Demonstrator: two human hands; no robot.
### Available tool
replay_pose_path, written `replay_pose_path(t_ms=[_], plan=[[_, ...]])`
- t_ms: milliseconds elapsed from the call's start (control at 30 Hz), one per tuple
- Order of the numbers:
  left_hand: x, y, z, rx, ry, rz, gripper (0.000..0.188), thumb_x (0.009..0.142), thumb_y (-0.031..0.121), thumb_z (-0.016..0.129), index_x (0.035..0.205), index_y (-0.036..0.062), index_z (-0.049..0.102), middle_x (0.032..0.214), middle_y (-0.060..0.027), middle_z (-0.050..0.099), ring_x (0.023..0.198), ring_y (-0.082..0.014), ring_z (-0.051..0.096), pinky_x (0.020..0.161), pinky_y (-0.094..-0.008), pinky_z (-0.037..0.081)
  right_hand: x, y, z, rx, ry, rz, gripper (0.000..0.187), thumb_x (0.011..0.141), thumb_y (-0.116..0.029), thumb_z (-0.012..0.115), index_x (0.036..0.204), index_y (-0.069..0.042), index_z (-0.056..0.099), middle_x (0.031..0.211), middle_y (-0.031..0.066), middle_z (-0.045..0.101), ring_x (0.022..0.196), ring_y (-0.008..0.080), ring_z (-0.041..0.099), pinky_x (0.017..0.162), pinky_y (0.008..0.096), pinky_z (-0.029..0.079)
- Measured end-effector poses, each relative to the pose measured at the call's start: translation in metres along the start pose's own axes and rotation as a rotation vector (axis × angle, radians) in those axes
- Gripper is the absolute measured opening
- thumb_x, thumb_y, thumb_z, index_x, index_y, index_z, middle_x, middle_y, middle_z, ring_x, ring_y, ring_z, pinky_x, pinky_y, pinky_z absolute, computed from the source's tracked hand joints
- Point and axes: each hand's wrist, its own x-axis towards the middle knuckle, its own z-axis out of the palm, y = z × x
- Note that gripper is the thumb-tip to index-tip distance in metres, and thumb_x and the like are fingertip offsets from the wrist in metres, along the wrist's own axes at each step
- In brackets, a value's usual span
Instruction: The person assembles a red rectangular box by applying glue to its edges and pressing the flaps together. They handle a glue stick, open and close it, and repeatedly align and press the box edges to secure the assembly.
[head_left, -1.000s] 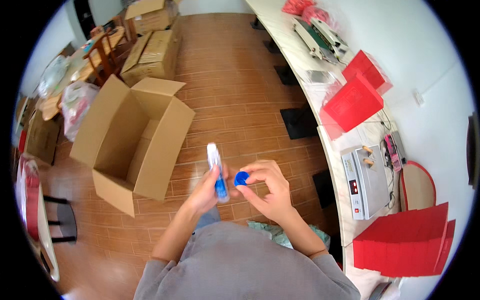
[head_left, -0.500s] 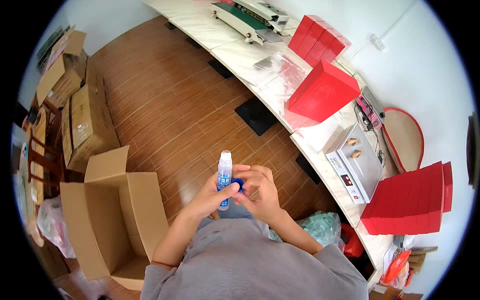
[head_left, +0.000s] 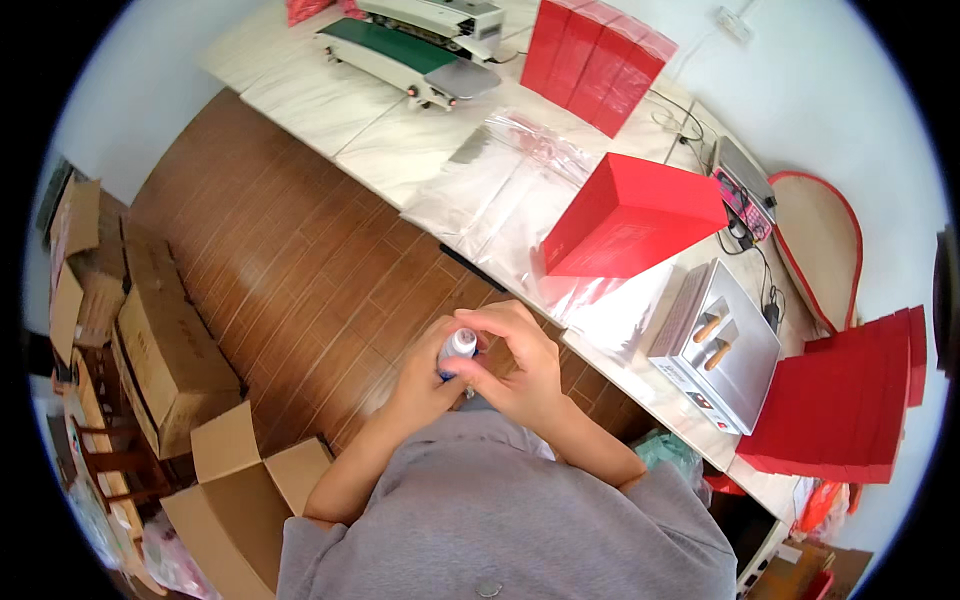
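Note:
In front of my chest a clear liquid glue bottle points its white applicator tip upward and toward me. A blue patch shows low on its side; the rest is covered by fingers. My left hand is closed round the bottle's left side. Curving over from the right, my right hand has its thumb against the bottle and its index finger arched beside the tip. The blue cap cannot be seen now.
A long marble-patterned table carries a sealing machine, plastic sheets, red boxes, and a digital scale with two wooden-handled scrapers. Open cardboard boxes stand on the left.
The bottle has tipped so its tip faces me more. My right hand has moved from the blue cap at its side up around the bottle. My view has shifted toward the table.

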Motion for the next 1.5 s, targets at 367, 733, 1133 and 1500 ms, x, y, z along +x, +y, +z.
replay_pose_path(t_ms=[367,733,1133,1500], plan=[[0.135,-0.055,0.014,-0.668,-0.393,-0.335,0.074,0.068,0.034,0.082,0.125,0.0044,0.044,0.090,0.0002,0.055,0.081,-0.0072,0.052,0.071,-0.0220,0.043,0.070,0.059,-0.066,0.239,0.654,0.282,0.030,0.081,-0.001,0.068,0.108,0.000,0.054,0.101,0.0143,0.065,0.089,0.0157,0.062,0.077,0.0258,0.049],[0.248,-0.067,0.023,-0.841,-0.239,-0.252,0.064,0.078,0.053,0.066,0.118,0.0057,0.050,0.106,-0.0013,0.051,0.086,-0.0081,0.048,0.075,-0.0230,0.041,0.132,0.120,-0.022,0.158,1.044,0.382,0.023,0.086,-0.002,0.062,0.106,0.000,0.050,0.104,0.0184,0.065,0.085,0.0133,0.062,0.075,0.0230,0.051],[0.301,-0.080,0.006,-0.671,-0.415,-0.231,0.057,0.082,0.048,0.065,0.116,0.0064,0.046,0.096,0.0007,0.048,0.081,-0.0078,0.043,0.073,-0.0222,0.036,0.170,0.138,-0.010,0.033,1.275,0.390,0.028,0.083,0.002,0.065,0.106,0.003,0.049,0.109,0.0175,0.062,0.090,0.0137,0.061,0.079,0.0248,0.051],[0.310,-0.073,0.020,-0.587,-0.366,-0.008,0.046,0.085,0.038,0.065,0.110,0.0024,0.052,0.100,-0.0037,0.050,0.085,-0.0089,0.048,0.076,-0.0209,0.040,0.160,0.132,-0.025,0.150,1.273,0.329,0.029,0.083,0.002,0.064,0.109,0.003,0.050,0.112,0.0158,0.061,0.094,0.0154,0.061,0.081,0.0269,0.051]])
